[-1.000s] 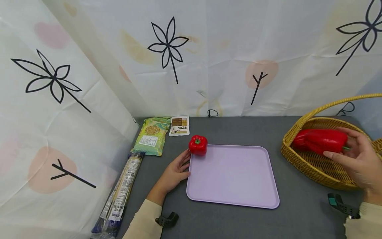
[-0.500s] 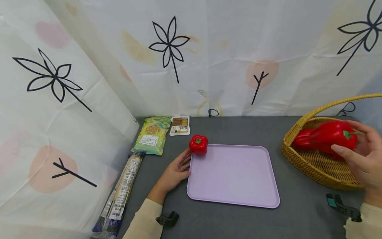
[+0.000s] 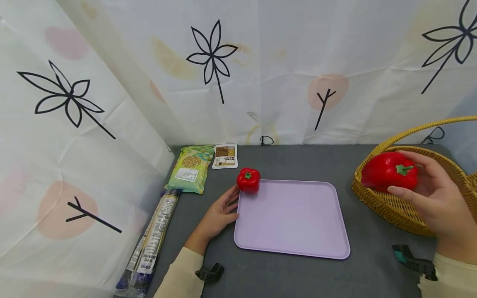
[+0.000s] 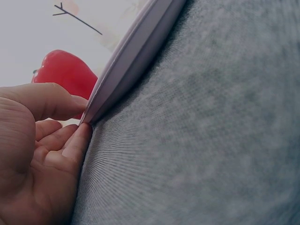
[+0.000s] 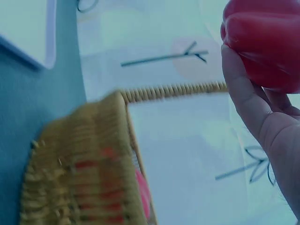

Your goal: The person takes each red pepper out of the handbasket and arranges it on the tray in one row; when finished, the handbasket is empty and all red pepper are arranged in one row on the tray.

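In the head view my left hand (image 3: 219,213) rests at the left edge of a lilac tray (image 3: 292,219). Its fingertips touch the rim, seen close up in the left wrist view. A red bell pepper (image 3: 248,180) with a green stem sits on the tray's back left corner, just beyond those fingers. My right hand (image 3: 439,198) grips a second, larger red bell pepper (image 3: 389,171) by its stem end, over the front left of a wicker basket (image 3: 402,221). Through the basket's weave, the right wrist view shows something red (image 5: 143,194) inside.
The basket's arched handle (image 3: 421,127) rises at the right. Back left lie a green and yellow packet (image 3: 190,169) and a small white and brown pouch (image 3: 225,156). Long wrapped packages (image 3: 152,240) lie along the left side. Patterned cloth (image 3: 275,82) hangs behind the grey table.
My right hand has lifted the larger red bell pepper and carried it left toward the tray, its stem turning toward the camera. My left hand and the tray keep their places.
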Demonstrator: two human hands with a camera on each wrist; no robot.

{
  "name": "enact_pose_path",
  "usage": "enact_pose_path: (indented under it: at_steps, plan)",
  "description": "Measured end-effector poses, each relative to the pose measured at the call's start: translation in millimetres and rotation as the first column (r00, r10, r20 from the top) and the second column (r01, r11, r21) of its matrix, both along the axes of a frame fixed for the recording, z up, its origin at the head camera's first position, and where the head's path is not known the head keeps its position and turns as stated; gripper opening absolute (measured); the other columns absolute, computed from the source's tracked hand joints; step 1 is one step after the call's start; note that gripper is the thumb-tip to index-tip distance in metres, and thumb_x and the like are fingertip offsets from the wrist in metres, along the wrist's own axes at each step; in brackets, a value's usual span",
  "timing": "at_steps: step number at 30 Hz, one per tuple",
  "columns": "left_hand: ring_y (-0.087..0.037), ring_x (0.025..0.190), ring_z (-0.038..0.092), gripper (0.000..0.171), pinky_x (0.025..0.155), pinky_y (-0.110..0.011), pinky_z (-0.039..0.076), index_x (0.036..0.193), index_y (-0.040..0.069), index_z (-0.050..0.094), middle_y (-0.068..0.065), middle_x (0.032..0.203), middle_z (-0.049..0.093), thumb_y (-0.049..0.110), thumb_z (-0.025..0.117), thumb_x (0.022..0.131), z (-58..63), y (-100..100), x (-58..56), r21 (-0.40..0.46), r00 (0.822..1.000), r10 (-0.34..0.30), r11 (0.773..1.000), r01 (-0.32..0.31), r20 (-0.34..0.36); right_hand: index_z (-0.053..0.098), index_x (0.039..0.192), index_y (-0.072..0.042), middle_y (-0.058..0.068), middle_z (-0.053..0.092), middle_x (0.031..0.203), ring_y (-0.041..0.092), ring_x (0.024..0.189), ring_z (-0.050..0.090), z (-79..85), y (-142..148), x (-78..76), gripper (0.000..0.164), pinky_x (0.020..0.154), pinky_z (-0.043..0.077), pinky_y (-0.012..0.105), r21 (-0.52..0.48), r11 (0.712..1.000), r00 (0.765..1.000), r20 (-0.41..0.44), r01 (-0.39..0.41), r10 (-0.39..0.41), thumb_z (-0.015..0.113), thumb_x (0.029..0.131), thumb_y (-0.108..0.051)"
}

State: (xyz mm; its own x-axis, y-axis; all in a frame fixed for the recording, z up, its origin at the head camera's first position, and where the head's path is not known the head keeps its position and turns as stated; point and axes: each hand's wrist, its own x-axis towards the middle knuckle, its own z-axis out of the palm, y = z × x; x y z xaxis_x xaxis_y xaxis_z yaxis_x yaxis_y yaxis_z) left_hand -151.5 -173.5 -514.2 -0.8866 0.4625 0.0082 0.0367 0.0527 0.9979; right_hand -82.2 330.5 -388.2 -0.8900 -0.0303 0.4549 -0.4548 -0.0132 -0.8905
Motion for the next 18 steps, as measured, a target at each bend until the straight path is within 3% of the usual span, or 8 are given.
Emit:
enact_pose_path:
  at_steps: [11,18]
  plan:
    - [-0.026,0.158,0.034,0.092,0.119,-0.038,0.041,0.173,0.005,0.024,-0.01,0.176,0.03,-0.02,0.062,0.094,-2.0,0,-0.1,-0.002,1.0,-0.001,1.0,0.001,0.005,0.038,0.163,0.002,0.014,0.045,0.155,0.024,0.136,0.049,-7.0,-45,-14.2,0.094,0.088,0.062,0.027,0.116,0.974,0.98,0.028,-0.197,0.195,0.069,0.081,0.033]
    - [-0.025,0.158,0.034,0.092,0.119,-0.037,0.041,0.173,0.006,0.025,-0.009,0.175,0.031,-0.021,0.063,0.093,0.6,0,0.8,-0.007,1.0,0.013,1.0,-0.013,0.02,0.04,0.16,0.002,0.012,0.048,0.151,0.023,0.133,0.053,-21.8,-78,-23.1,0.085,0.089,0.063,0.032,0.176,0.947,0.961,0.102,-0.27,0.255,0.074,0.085,0.024]
